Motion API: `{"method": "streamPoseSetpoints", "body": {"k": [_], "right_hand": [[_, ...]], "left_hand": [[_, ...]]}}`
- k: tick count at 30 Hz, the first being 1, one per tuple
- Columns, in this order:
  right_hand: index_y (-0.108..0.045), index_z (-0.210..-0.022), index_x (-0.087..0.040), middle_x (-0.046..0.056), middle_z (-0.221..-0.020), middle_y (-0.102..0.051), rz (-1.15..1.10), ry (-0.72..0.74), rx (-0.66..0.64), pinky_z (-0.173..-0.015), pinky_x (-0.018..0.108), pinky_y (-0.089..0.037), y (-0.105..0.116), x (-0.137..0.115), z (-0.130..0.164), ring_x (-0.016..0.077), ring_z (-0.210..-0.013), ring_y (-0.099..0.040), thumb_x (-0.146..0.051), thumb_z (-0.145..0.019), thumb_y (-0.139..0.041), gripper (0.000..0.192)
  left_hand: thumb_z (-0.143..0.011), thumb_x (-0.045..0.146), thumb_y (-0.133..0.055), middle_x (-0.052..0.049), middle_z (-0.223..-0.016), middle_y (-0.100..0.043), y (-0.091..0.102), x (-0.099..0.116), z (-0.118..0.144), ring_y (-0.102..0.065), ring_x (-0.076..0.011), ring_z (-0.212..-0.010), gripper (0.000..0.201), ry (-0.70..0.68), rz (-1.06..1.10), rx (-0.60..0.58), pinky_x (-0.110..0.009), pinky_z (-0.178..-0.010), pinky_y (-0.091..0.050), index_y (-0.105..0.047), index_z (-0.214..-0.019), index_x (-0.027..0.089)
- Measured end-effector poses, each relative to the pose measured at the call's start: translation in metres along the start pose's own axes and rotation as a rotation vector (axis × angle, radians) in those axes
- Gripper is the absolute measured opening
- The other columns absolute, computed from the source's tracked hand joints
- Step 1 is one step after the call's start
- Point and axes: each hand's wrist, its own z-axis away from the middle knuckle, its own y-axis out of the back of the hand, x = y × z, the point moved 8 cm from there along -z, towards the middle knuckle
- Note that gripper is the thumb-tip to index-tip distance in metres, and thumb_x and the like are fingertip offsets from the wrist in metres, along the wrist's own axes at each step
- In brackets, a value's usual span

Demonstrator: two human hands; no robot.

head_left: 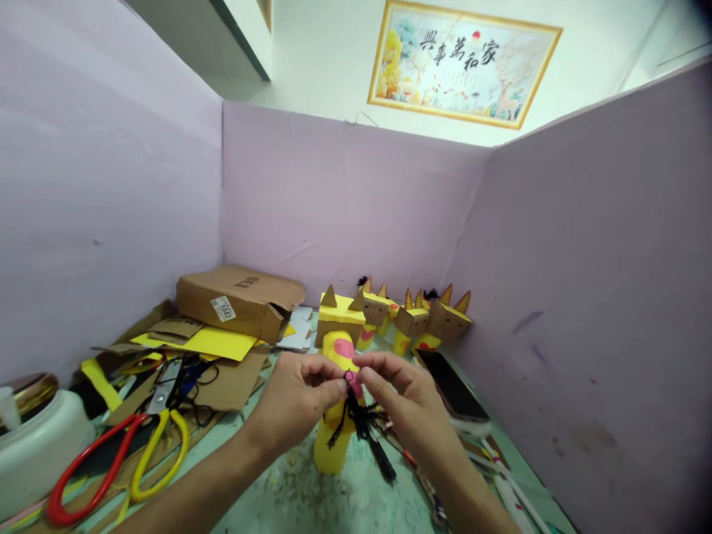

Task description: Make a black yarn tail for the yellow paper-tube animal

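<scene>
Both hands: left hand, right hand pinch frayed black yarn | against yellow paper tube

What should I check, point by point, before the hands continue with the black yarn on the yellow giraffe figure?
1. Both hands pinch the black yarn: ok; left hand and right hand meet at its top.
2. Yellow giraffe figure stands upright: ok.
3. Knot state in the yarn: cannot tell, the fingers hide it.
4. Yellow scissors lie apart from the hands: ok, on the left, beside the red scissors.
5. Phone is apart from the work: not ok, it lies close by the right hand.
6. Finished figures stand apart: ok, by the back wall.
</scene>
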Motion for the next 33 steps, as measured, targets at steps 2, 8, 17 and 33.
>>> {"method": "streamPoseSetpoints", "body": {"k": [2,8,17,33], "right_hand": [[-0.07,-0.087,-0.018,0.006,-0.086,-0.07,0.069,0.0,0.041,-0.079,0.035,-0.043,0.008,-0.003,-0.002,0.0218,-0.083,-0.059,-0.038,-0.075,-0.059,0.025],[-0.07,-0.077,-0.019,0.003,-0.073,-0.066,0.212,0.088,-0.012,-0.068,0.03,-0.043,0.003,-0.017,0.001,0.0178,-0.069,-0.056,-0.033,-0.07,-0.066,0.016],[-0.065,-0.064,-0.018,0.003,-0.066,-0.063,0.235,0.117,0.034,-0.066,0.03,-0.04,-0.004,-0.012,0.005,0.018,-0.067,-0.055,-0.034,-0.077,-0.058,0.022],[-0.059,-0.061,-0.016,0.001,-0.061,-0.058,0.198,0.021,0.005,-0.061,0.026,-0.036,0.0,-0.007,0.001,0.015,-0.061,-0.05,-0.04,-0.077,-0.053,0.029]], "left_hand": [[-0.058,0.027,-0.06,0.003,-0.048,-0.054,0.0,-0.006,-0.002,-0.043,-0.0102,-0.048,0.012,0.051,0.055,0.006,-0.023,-0.05,-0.036,-0.063,-0.054,0.016],[-0.06,0.028,-0.061,0.0,-0.054,-0.061,-0.002,-0.009,-0.002,-0.05,-0.0121,-0.052,0.014,0.03,0.063,-0.008,-0.023,-0.053,-0.039,-0.066,-0.057,0.015],[-0.069,0.031,-0.055,-0.003,-0.055,-0.06,0.001,0.0,0.005,-0.05,-0.0158,-0.057,0.023,-0.109,-0.202,0.07,-0.025,-0.053,-0.038,-0.062,-0.055,0.015],[-0.066,0.019,-0.053,0.0,-0.061,-0.059,0.0,0.009,0.006,-0.05,-0.0135,-0.061,0.01,-0.181,-0.166,-0.026,-0.024,-0.058,-0.04,-0.062,-0.063,0.016]]}}
